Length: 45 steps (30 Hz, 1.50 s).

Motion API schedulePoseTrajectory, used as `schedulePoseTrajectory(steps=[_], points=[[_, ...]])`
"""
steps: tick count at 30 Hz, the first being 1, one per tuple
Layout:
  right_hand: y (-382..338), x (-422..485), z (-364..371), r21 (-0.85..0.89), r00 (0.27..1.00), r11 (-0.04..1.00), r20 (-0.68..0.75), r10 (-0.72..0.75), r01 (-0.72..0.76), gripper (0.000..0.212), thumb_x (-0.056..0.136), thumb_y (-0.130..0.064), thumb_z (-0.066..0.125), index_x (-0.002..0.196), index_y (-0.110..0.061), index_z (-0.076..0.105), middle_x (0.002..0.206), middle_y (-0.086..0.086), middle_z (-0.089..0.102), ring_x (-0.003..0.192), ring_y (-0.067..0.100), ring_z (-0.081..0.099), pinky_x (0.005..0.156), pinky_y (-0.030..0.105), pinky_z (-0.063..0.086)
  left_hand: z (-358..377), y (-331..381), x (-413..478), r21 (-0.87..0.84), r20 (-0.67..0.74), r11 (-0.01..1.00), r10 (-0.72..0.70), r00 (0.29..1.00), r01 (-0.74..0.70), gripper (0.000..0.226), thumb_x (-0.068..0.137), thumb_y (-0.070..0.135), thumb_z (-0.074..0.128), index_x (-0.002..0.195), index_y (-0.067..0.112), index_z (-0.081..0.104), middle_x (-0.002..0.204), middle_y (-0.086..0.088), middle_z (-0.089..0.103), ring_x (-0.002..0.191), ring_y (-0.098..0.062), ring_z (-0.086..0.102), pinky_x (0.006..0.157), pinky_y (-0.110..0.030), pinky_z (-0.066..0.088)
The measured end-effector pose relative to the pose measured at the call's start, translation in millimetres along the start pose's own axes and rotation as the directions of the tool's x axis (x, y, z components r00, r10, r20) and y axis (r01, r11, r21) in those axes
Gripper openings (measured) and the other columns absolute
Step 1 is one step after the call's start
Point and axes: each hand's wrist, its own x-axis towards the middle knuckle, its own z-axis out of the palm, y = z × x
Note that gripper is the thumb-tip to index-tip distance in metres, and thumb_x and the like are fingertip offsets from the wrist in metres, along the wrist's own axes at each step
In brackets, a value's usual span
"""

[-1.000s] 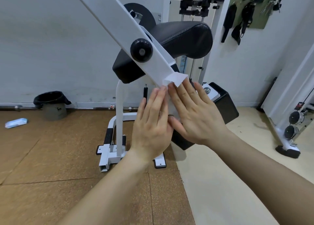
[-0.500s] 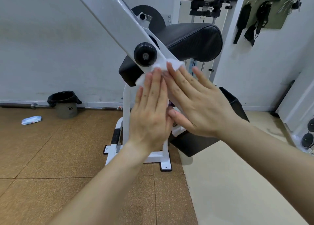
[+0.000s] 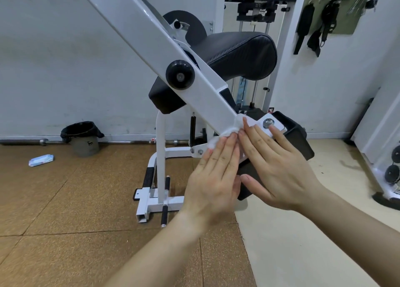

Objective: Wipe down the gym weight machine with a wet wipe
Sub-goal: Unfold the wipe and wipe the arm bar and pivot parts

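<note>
Left grip [image 3: 214, 178], right grip [image 3: 277, 167]: both released, fingers straight, pressing wet wipe [image 3: 227, 133] flat against lower end of white machine arm [image 3: 140, 26], below black knob [image 3: 180, 74]. Black pad [image 3: 238, 52] behind arm.

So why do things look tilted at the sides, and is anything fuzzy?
Head view: the wide lens probably makes the weight stack's upright lean; the left hand and wet wipe look a little soft; pale glare streaks the white arm.
</note>
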Motion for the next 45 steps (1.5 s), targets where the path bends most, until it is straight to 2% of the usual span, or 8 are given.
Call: schedulePoseTrajectory(steps=[4,7,14,18,23,31,39,45], points=[[-6.7,49.6,-14.1,0.114,0.994,0.993,-0.106,-0.018,0.030,0.075,0.101,-0.049,0.032,0.158,-0.004,0.017,0.166,0.018,0.009,0.155,0.024,0.013,0.123,0.049,0.021,-33.9,-20.6,33.1,0.028,-0.124,0.997,-0.072,0.990,0.076,0.058,0.105,0.024,0.032,0.154,-0.005,0.022,0.164,-0.018,0.014,0.154,-0.031,0.012,0.126,-0.048,0.014],[-8.2,78.0,-27.8,0.127,0.988,0.989,-0.142,-0.059,0.077,0.078,0.099,-0.051,0.028,0.157,0.000,0.018,0.165,0.021,0.013,0.155,0.024,0.012,0.124,0.050,0.018,-48.4,-28.7,49.0,0.028,-0.185,0.992,-0.116,0.976,0.123,0.062,0.101,0.018,0.046,0.153,-0.008,0.024,0.164,-0.019,0.014,0.154,-0.034,0.013,0.126,-0.050,0.013],[10.5,-2.3,-12.3,0.009,0.996,0.998,-0.064,-0.063,0.063,0.073,0.099,-0.051,0.031,0.148,0.002,0.043,0.159,0.021,0.032,0.147,0.026,0.036,0.120,0.057,0.022,-2.9,0.2,-0.7,0.017,0.059,0.999,0.026,0.998,-0.027,0.061,0.102,0.021,0.043,0.155,-0.001,0.025,0.166,-0.015,0.017,0.155,-0.026,0.011,0.123,-0.049,0.024],[10.1,-17.5,-10.2,-0.044,0.999,0.998,-0.015,-0.040,0.039,0.071,0.099,-0.051,0.029,0.144,-0.001,0.050,0.153,0.017,0.045,0.144,0.030,0.041,0.123,0.054,0.019,7.4,12.3,-9.3,-0.035,0.090,0.999,0.042,0.995,-0.039,0.060,0.102,0.023,0.044,0.155,0.000,0.028,0.165,-0.014,0.019,0.155,-0.023,0.012,0.123,-0.046,0.024],[-1.1,23.9,-6.4,-0.022,0.997,0.997,-0.018,-0.071,0.070,0.072,0.102,-0.052,0.027,0.158,-0.006,0.023,0.166,0.012,0.017,0.155,0.028,0.012,0.124,0.051,0.016,-19.1,-20.0,11.2,0.031,-0.057,0.999,-0.029,0.998,0.031,0.059,0.103,0.019,0.041,0.155,-0.001,0.022,0.165,-0.015,0.014,0.155,-0.028,0.012,0.125,-0.050,0.019],[-11.8,83.1,-25.9,0.003,0.984,0.997,-0.162,-0.077,0.078,0.069,0.103,-0.048,0.026,0.158,-0.007,0.022,0.166,0.013,0.016,0.155,0.026,0.011,0.125,0.048,0.012,-42.9,-38.7,38.2,-0.006,-0.223,0.994,-0.105,0.969,0.107,0.055,0.108,0.022,0.036,0.152,-0.008,0.025,0.162,-0.020,0.014,0.153,-0.036,0.014,0.123,-0.053,0.022],[7.0,0.8,4.2,-0.015,0.978,0.998,-0.199,-0.057,0.056,0.054,0.095,-0.028,0.049,0.141,0.001,0.053,0.148,0.019,0.050,0.138,0.031,0.049,0.116,0.054,0.033,-2.8,-3.2,2.0,-0.077,-0.016,0.996,0.047,0.999,-0.048,0.058,0.099,0.012,0.049,0.151,-0.005,0.032,0.162,-0.019,0.024,0.154,-0.030,0.018,0.119,-0.051,0.031],[8.0,-2.7,7.8,0.026,0.967,0.998,-0.250,-0.049,0.057,0.045,0.092,-0.018,0.049,0.129,0.004,0.063,0.136,0.022,0.059,0.126,0.038,0.058,0.113,0.050,0.039,1.6,6.3,-9.0,-0.167,-0.010,0.985,0.046,0.999,-0.047,0.054,0.096,0.008,0.052,0.148,-0.002,0.042,0.159,-0.014,0.034,0.151,-0.025,0.028,0.116,-0.048,0.037]])
